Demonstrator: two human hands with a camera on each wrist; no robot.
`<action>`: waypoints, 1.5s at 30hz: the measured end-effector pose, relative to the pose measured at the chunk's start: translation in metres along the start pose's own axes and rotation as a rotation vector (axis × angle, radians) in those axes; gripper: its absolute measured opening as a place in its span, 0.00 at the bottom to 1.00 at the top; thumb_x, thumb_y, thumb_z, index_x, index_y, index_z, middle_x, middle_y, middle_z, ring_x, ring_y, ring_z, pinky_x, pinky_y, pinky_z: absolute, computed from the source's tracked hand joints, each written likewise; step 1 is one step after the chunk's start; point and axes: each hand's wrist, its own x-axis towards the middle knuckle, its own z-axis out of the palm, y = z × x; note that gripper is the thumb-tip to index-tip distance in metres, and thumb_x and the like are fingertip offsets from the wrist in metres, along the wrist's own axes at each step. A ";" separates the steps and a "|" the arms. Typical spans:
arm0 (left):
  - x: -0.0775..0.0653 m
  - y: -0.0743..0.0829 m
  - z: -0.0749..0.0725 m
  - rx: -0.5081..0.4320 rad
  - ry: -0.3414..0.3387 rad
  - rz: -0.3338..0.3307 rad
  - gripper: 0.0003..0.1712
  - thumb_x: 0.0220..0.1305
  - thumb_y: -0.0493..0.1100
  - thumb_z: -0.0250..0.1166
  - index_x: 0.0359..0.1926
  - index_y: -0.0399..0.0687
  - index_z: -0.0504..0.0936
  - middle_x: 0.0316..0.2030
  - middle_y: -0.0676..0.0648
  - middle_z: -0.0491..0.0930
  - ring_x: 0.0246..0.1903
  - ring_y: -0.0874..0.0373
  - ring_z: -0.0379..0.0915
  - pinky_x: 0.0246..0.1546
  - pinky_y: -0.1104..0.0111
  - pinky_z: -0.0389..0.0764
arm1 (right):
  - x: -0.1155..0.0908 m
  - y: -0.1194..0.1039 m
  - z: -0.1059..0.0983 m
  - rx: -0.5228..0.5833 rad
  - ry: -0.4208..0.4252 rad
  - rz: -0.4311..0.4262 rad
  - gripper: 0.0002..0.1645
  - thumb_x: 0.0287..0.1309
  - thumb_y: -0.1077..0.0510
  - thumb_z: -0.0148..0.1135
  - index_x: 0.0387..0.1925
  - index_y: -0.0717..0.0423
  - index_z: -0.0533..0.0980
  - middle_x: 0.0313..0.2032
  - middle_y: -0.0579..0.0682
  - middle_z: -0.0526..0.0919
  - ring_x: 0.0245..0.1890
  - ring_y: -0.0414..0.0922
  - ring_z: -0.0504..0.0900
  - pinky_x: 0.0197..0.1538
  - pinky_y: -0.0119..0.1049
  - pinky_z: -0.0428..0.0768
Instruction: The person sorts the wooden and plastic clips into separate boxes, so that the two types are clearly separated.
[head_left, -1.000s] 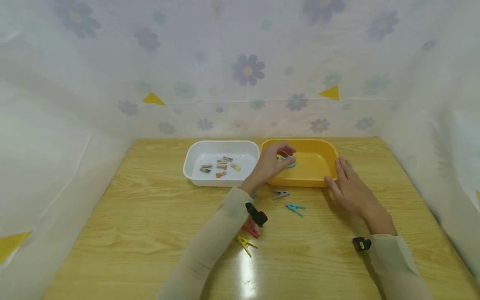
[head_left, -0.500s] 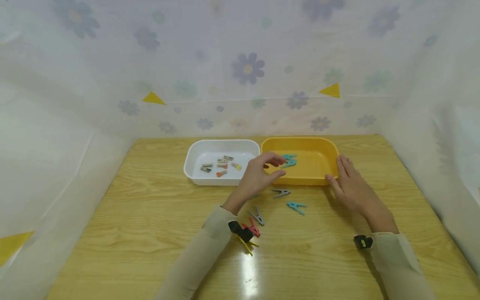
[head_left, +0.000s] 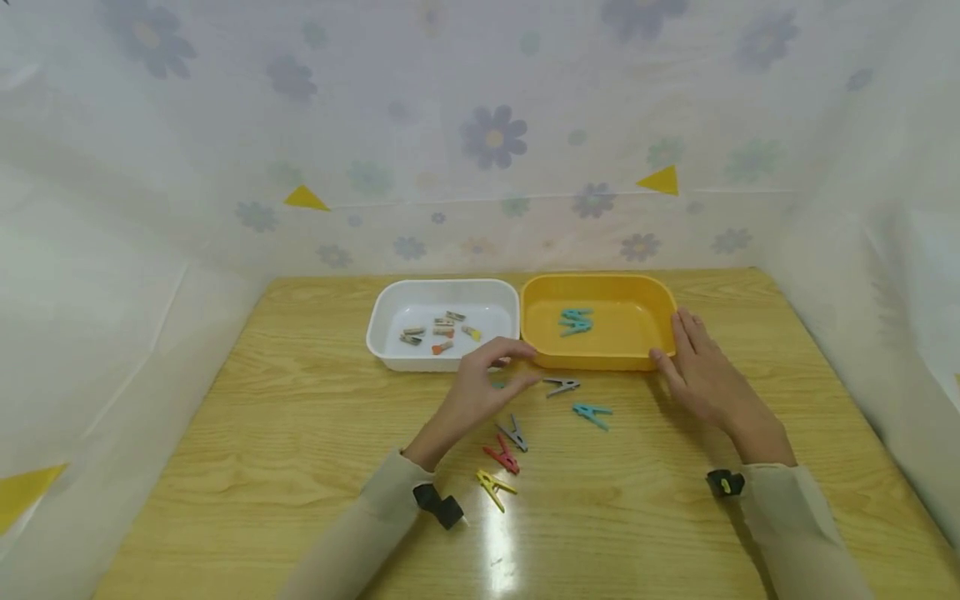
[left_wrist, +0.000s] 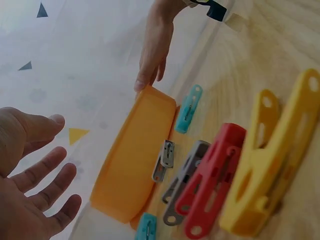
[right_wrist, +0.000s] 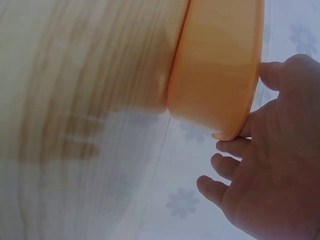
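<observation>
My left hand (head_left: 480, 387) hovers before the joint between the two trays, thumb and fingers apart, holding nothing. Close to its fingertips lies a grey clothespin (head_left: 562, 386); a teal clothespin (head_left: 498, 385) is mostly hidden behind the hand. My right hand (head_left: 708, 383) rests against the right front corner of the yellow tray (head_left: 630, 329), its fingers fairly straight along the outer wall and its thumb at the rim (right_wrist: 261, 60). Inside that tray are teal clothespins (head_left: 576, 322). Another teal clothespin (head_left: 592, 415) lies on the table between the hands.
Nearer me on the wooden table (head_left: 300, 467) are a second grey clothespin (head_left: 513, 433), a red clothespin (head_left: 502, 455) and a yellow clothespin (head_left: 495, 489). A white tray (head_left: 390, 333) with several small wooden clothespins (head_left: 444, 332) adjoins the yellow one. A flowered curtain (head_left: 420, 167) stands behind.
My left hand has let go of a teal clothespin in the yellow tray, then drawn back left and toward me, uncovering the grey, red and yellow clothespins. My right hand has stayed at the tray corner.
</observation>
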 end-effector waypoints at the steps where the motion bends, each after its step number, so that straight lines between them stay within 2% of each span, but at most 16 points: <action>1: -0.004 -0.001 -0.002 0.002 -0.005 -0.006 0.17 0.61 0.34 0.75 0.51 0.43 0.85 0.50 0.49 0.85 0.52 0.54 0.80 0.51 0.47 0.82 | 0.000 0.000 0.000 -0.001 -0.001 0.002 0.48 0.82 0.40 0.34 0.78 0.72 0.32 0.79 0.70 0.31 0.79 0.66 0.32 0.77 0.61 0.39; 7: -0.023 -0.012 -0.010 0.048 0.004 -0.048 0.16 0.60 0.33 0.76 0.50 0.41 0.85 0.46 0.48 0.86 0.48 0.48 0.82 0.49 0.50 0.83 | 0.003 -0.001 0.003 0.004 0.003 -0.004 0.48 0.82 0.39 0.34 0.78 0.72 0.33 0.79 0.68 0.29 0.78 0.66 0.32 0.77 0.60 0.38; 13: -0.029 -0.018 -0.013 0.075 0.018 -0.048 0.15 0.59 0.31 0.76 0.48 0.39 0.86 0.45 0.46 0.86 0.47 0.52 0.82 0.48 0.52 0.83 | 0.004 0.001 0.006 0.006 0.007 0.001 0.48 0.82 0.39 0.34 0.78 0.72 0.33 0.79 0.69 0.31 0.79 0.66 0.32 0.77 0.61 0.39; 20: -0.033 -0.025 -0.015 0.238 -0.008 -0.054 0.16 0.55 0.33 0.79 0.45 0.39 0.87 0.44 0.48 0.87 0.49 0.55 0.81 0.55 0.59 0.80 | 0.003 0.000 0.005 0.011 -0.005 0.001 0.48 0.82 0.39 0.33 0.78 0.72 0.32 0.79 0.68 0.28 0.79 0.66 0.32 0.77 0.62 0.39; 27: -0.037 -0.029 -0.017 0.364 -0.022 -0.137 0.16 0.56 0.36 0.79 0.45 0.41 0.88 0.46 0.46 0.86 0.50 0.52 0.81 0.56 0.58 0.79 | 0.003 -0.001 0.004 0.006 0.000 -0.008 0.48 0.82 0.40 0.34 0.78 0.73 0.33 0.79 0.69 0.29 0.78 0.68 0.33 0.77 0.61 0.39; 31: -0.039 -0.030 -0.017 0.404 -0.047 -0.178 0.16 0.55 0.37 0.80 0.45 0.40 0.88 0.47 0.44 0.85 0.51 0.49 0.80 0.57 0.56 0.79 | 0.003 0.000 0.004 0.004 0.003 -0.014 0.47 0.82 0.40 0.34 0.77 0.73 0.33 0.79 0.68 0.29 0.78 0.67 0.33 0.77 0.61 0.38; 38: -0.040 -0.032 -0.016 0.411 -0.084 -0.288 0.17 0.54 0.34 0.79 0.46 0.43 0.88 0.49 0.45 0.83 0.52 0.49 0.79 0.56 0.55 0.79 | 0.002 0.001 0.004 0.005 0.018 -0.020 0.47 0.82 0.41 0.35 0.77 0.74 0.35 0.79 0.70 0.31 0.78 0.66 0.32 0.77 0.61 0.39; 45: -0.039 -0.036 -0.017 0.366 -0.080 -0.322 0.18 0.53 0.32 0.79 0.46 0.41 0.88 0.45 0.45 0.84 0.48 0.51 0.80 0.53 0.57 0.80 | 0.002 -0.001 0.002 0.010 0.000 -0.009 0.48 0.82 0.40 0.34 0.78 0.73 0.34 0.79 0.70 0.30 0.78 0.66 0.31 0.77 0.62 0.38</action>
